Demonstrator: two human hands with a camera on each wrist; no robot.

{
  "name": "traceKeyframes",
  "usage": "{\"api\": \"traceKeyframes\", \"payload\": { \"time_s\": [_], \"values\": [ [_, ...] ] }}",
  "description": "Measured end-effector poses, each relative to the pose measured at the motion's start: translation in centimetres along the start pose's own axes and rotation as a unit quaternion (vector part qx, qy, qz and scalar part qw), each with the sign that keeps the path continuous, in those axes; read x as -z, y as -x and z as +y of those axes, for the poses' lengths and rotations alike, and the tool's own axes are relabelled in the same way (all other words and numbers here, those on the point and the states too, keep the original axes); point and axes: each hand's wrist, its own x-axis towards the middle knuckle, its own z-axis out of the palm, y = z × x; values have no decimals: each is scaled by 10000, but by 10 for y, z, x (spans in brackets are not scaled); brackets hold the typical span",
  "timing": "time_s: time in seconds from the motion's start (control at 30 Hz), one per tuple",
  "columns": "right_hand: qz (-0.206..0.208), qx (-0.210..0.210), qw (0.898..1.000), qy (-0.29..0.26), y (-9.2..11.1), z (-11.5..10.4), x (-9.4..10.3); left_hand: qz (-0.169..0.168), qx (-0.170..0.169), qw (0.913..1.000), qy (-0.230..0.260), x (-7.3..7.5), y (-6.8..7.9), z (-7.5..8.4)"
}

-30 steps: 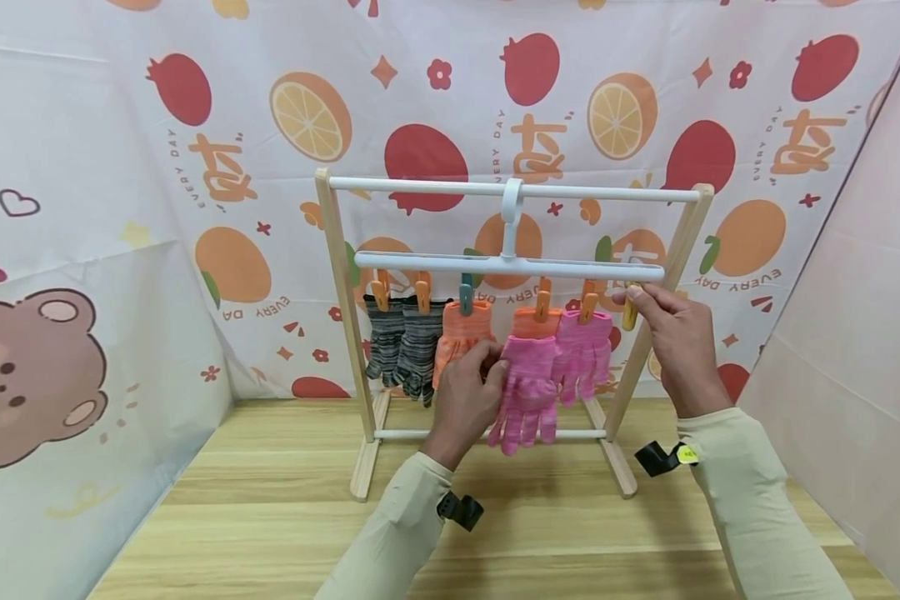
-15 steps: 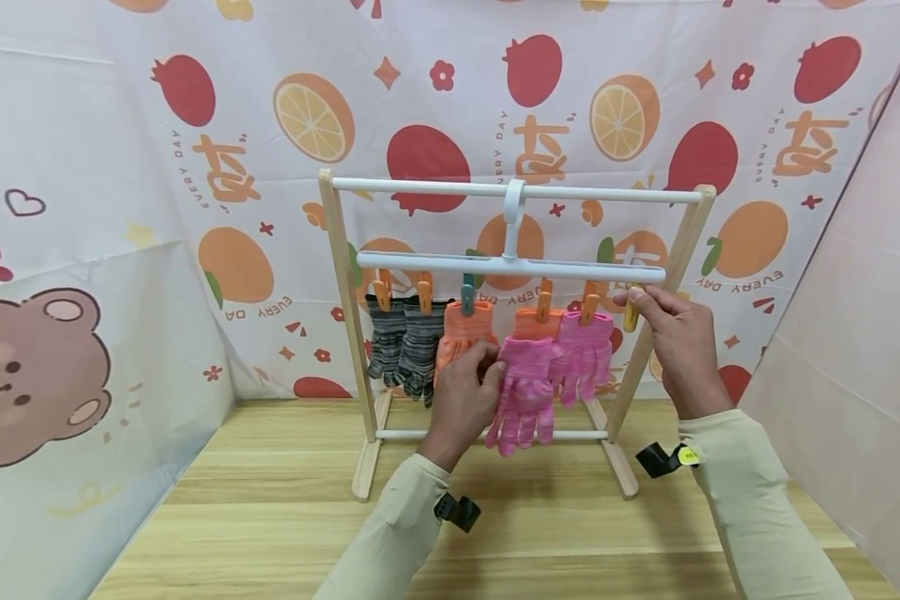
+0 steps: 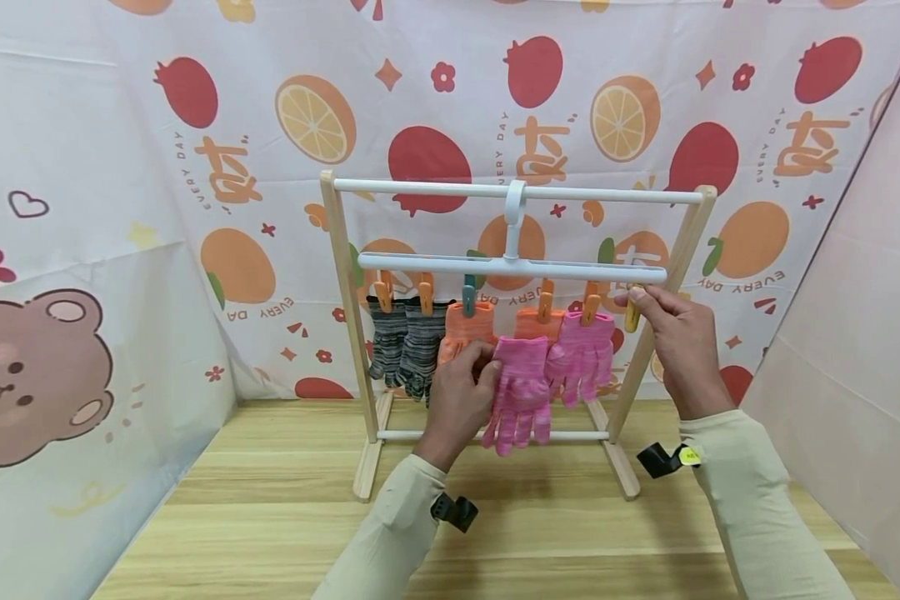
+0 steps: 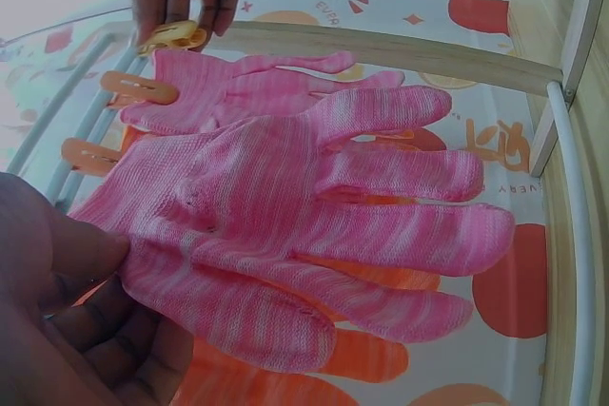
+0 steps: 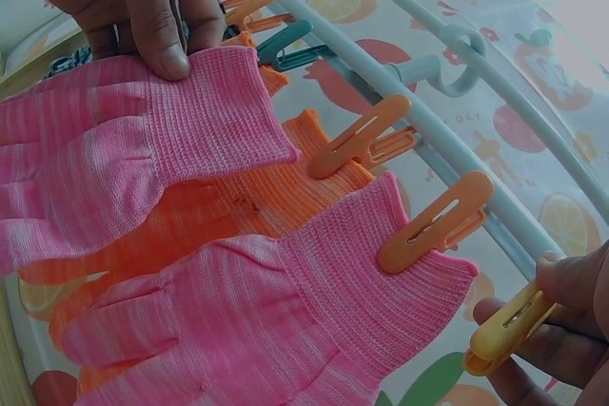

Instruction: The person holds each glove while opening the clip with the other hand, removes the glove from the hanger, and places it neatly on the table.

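Note:
My left hand (image 3: 461,396) pinches the cuff of a loose pink glove (image 3: 522,385), held in front of the row with its fingers hanging down. My right hand (image 3: 678,342) pinches a yellow clothespin (image 5: 509,330) under the right end of the white hanger (image 3: 450,265). A second pink glove (image 3: 581,358) hangs from an orange clothespin (image 5: 436,222) just left of that hand. Behind the loose glove hangs an orange glove (image 5: 285,178), partly hidden. Another orange glove (image 3: 468,325), held by a teal clothespin (image 3: 468,297), is partly covered by my left hand.
Two grey-black gloves (image 3: 423,350) hang at the hanger's left end. The hanger hooks over the white top bar of a wooden rack (image 3: 341,275) standing on a wood-grain table (image 3: 285,500). A fruit-print cloth (image 3: 435,83) covers the wall close behind.
My left hand has shifted slightly left with the loose pink glove, uncovering more of the hanging pink one. My right hand stays at the hanger's end with the yellow clothespin.

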Motion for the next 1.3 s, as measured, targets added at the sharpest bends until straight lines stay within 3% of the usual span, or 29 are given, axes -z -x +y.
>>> {"api": "traceKeyframes", "payload": {
  "time_s": [1.3],
  "values": [
    [-42, -46, 10000, -18, 0, -1, 1, 99, -49, 9999, -63, 12, 0, -9]
  ]
}}
